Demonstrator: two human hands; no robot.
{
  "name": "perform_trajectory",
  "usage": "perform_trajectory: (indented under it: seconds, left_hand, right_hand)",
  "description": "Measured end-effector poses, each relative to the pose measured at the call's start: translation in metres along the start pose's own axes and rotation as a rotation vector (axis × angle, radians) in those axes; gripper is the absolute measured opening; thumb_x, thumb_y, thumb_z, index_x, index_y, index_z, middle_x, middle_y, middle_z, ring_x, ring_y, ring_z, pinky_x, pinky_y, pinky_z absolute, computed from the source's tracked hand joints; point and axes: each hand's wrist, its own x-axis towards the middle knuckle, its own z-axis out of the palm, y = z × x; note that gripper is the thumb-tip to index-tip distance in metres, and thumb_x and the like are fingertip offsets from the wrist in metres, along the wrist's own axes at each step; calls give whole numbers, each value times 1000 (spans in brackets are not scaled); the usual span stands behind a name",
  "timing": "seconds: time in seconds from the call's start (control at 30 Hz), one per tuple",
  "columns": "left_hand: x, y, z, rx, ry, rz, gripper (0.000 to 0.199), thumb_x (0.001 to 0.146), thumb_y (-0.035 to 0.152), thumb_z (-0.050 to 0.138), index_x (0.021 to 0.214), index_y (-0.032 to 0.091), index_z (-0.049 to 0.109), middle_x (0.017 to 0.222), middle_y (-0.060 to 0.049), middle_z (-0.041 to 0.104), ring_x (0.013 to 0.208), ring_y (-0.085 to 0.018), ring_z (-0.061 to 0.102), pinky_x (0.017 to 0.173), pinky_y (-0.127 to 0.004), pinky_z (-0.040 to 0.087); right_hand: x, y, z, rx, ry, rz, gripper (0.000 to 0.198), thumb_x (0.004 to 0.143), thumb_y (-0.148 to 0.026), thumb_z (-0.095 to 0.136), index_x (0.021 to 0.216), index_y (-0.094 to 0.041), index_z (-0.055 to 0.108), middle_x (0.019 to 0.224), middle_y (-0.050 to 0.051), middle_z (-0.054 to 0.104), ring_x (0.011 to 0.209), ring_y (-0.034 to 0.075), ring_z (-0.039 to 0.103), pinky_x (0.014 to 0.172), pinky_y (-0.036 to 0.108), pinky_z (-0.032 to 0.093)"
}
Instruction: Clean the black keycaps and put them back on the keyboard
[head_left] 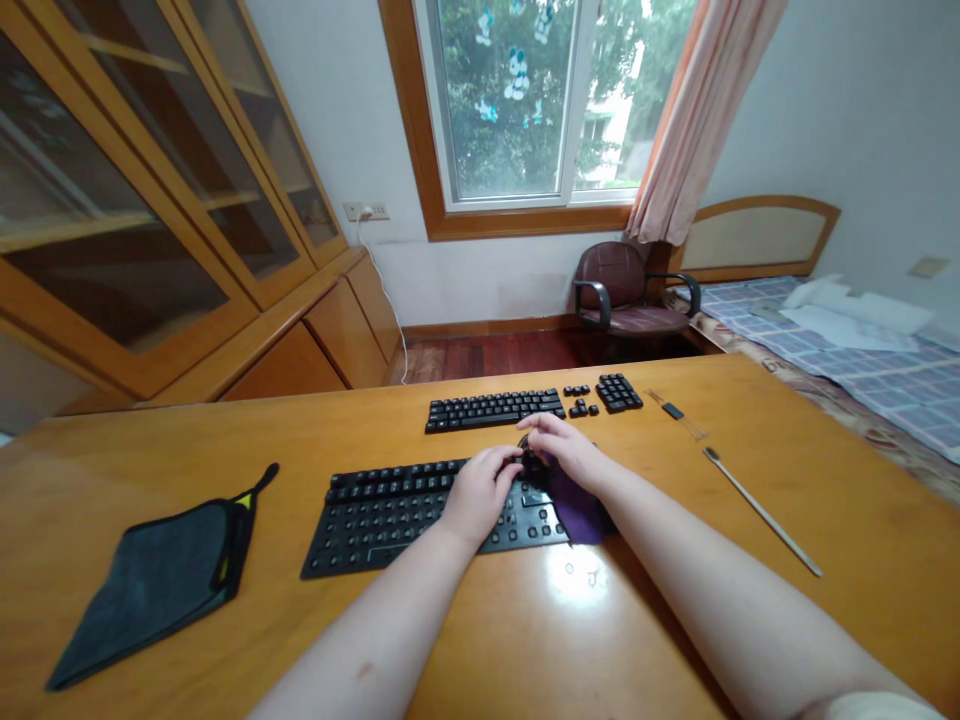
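A black keyboard (349, 555) lies on the wooden desk, its top row of keycaps in place and most lower positions bare down to the switches. Over its right part, my left hand (480, 490) is closed in a pinch near the top rows. My right hand (566, 452) meets it there, fingers bent together around a small dark thing that I cannot make out. Below the right hand, a purple cloth (577, 510) covers the keyboard's right end. Just behind, loose black keycaps (495, 408) stand in keyboard order, with a number pad group (619, 392) to their right.
A wire keycap puller (673, 411) with a black middle and a long thin brush (765, 512) lie at the right. A folded dark grey cloth (161, 575) rests at the left. Beyond the desk (360, 650) stand a chair (622, 290), a bed and a glass-fronted cabinet.
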Motion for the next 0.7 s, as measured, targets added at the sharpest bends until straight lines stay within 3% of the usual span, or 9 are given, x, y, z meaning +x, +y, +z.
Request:
perform_trajectory:
  seconds: [0.07, 0.2, 0.3, 0.43, 0.53, 0.7]
  left_hand:
    - [0, -1, 0, -44, 46, -50, 17, 83, 25, 54, 98, 21, 61, 95, -3, 66, 88, -17, 63, 83, -33, 51]
    - [0, -3, 2, -147, 102, -140, 24, 81, 27, 58, 104, 20, 58, 95, -4, 66, 86, -17, 64, 81, -34, 53]
    - [0, -5, 3, -203, 107, -149, 28, 81, 28, 57, 107, 20, 56, 99, -5, 65, 89, -18, 63, 83, -37, 52]
    - [1, -5, 0, -230, 77, -150, 21, 82, 31, 56, 99, 20, 61, 96, -6, 66, 89, -19, 63, 84, -38, 52]
    - [2, -5, 0, -265, 85, -166, 20, 80, 30, 57, 97, 20, 62, 95, -6, 66, 88, -19, 63, 83, -37, 53]
    - [1, -7, 3, -361, 123, -240, 20, 79, 29, 59, 94, 18, 61, 92, -5, 66, 84, -18, 64, 79, -34, 54]
  right_hand:
    - [2, 3, 4, 132, 39, -91, 23, 70, -19, 44, 89, -21, 56, 75, -2, 57, 68, 13, 53, 64, 25, 42]
    - [6, 17, 13, 130, 143, -195, 29, 63, -9, 44, 86, -22, 55, 94, 0, 59, 92, 15, 56, 82, 29, 43]
    - [7, 26, 18, 190, 203, -182, 33, 68, -13, 50, 99, -24, 53, 105, 3, 59, 98, 16, 58, 85, 33, 45]
    - [3, 23, 21, 83, 261, -239, 14, 75, -23, 57, 87, -23, 64, 113, 6, 59, 109, 20, 54, 97, 38, 38]
    - [-1, 20, 22, -42, 301, -286, 15, 73, -25, 62, 87, -25, 68, 106, 4, 60, 102, 20, 56, 94, 36, 40]
    - [-2, 22, 23, 126, 289, -156, 25, 70, -31, 68, 93, -23, 62, 80, 1, 64, 74, 17, 59, 73, 32, 48]
